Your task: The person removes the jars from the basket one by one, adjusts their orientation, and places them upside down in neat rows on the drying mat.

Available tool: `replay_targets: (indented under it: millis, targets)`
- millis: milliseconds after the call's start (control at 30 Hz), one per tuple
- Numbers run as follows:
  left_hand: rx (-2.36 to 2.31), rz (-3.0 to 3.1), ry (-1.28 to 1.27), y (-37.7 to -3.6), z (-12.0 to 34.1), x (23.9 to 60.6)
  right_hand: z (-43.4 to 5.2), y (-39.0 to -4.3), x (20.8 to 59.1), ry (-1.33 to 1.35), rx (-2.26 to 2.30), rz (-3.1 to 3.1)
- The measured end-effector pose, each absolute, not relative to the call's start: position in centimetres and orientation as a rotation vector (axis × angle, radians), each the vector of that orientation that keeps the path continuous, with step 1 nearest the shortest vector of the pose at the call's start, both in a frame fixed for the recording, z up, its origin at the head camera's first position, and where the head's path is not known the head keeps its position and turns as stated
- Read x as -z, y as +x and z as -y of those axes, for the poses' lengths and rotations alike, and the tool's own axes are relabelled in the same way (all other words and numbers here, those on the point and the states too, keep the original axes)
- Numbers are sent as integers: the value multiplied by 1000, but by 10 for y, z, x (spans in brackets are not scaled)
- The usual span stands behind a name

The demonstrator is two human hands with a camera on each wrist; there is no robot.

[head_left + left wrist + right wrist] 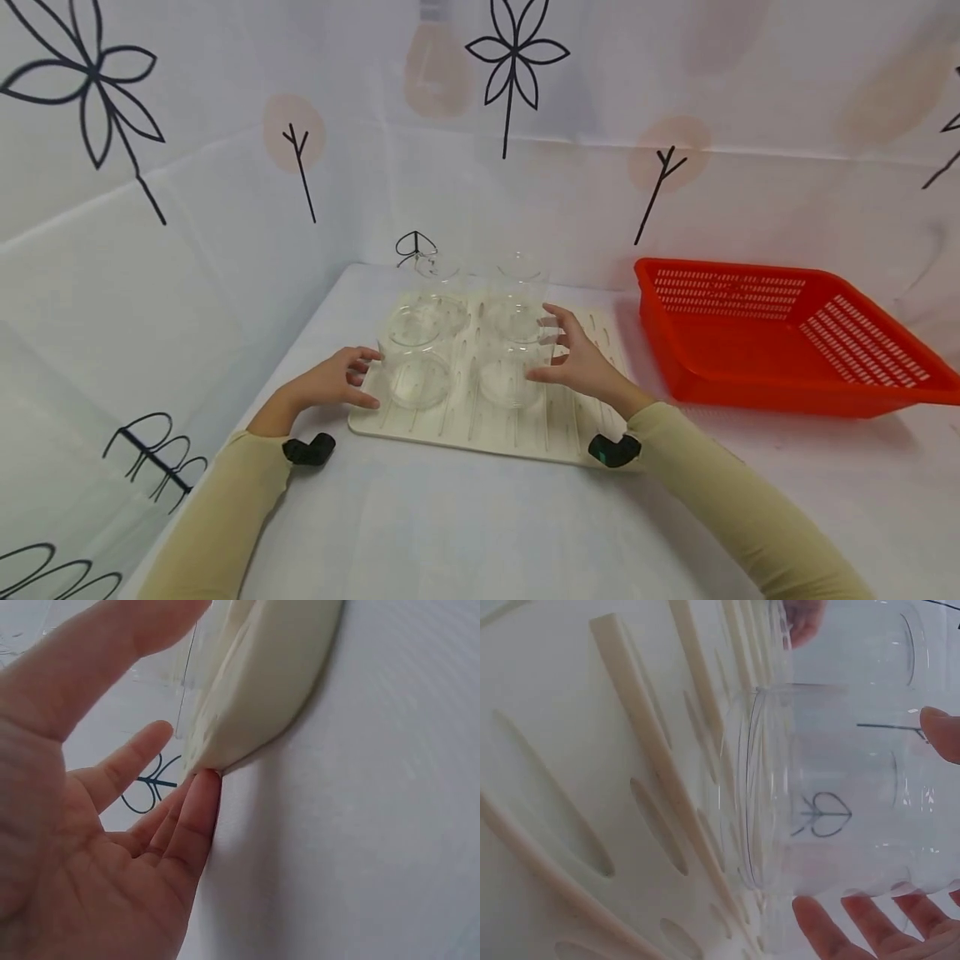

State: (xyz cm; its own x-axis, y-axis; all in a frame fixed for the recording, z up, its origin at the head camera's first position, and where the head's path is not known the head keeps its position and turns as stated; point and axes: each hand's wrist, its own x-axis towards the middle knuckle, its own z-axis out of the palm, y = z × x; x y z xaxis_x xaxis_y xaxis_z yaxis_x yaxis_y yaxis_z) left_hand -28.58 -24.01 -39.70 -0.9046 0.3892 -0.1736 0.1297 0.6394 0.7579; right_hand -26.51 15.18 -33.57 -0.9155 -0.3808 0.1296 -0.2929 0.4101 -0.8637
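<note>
Nearest the person, two sleeves in pale beige reach forward over a white tablecloth [450, 533]. The left hand [330, 382] lies at the near left corner of a cream drying rack [525, 433], fingers straight and spread, the little finger touching the rack's edge in the left wrist view; it holds nothing. Just beside its fingertips stands a clear glass jar [417, 367] on the rack. The right hand [576, 360] is open with fingers spread wide around a second clear jar [512, 375], which stands on the rack right of the first; the right wrist view shows fingertips close on both sides of this jar [840, 825], but whether they touch the glass I cannot tell. Behind these, two more jars [517, 292] stand at the rack's far side. To the right, apart from the rack, sits a red basket [780, 333]. A flower-printed sheet [225, 167] rises at the back.
</note>
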Motion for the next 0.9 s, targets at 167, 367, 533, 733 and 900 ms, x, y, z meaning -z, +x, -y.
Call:
replay_targets:
  millis: [167,367,533,733,900]
  targets:
    - [-1123,-2530,419,-285,241,397,-158,-275,354,-627,1528,-2574]
    - [-1112,-2542,419,-284,241,396,-161,-272,358,-639,1534,-2577]
    - [-1096,-2554,424,-284,240,395,-160,-269,356,-643,1521,-2580]
    - [-1075,-2562,428,-285,237,394,-160,-269,355,-641,1522,-2570]
    - [-1048,-2568,417,-285,236,394,-161,-271,355,-632,1511,-2554]
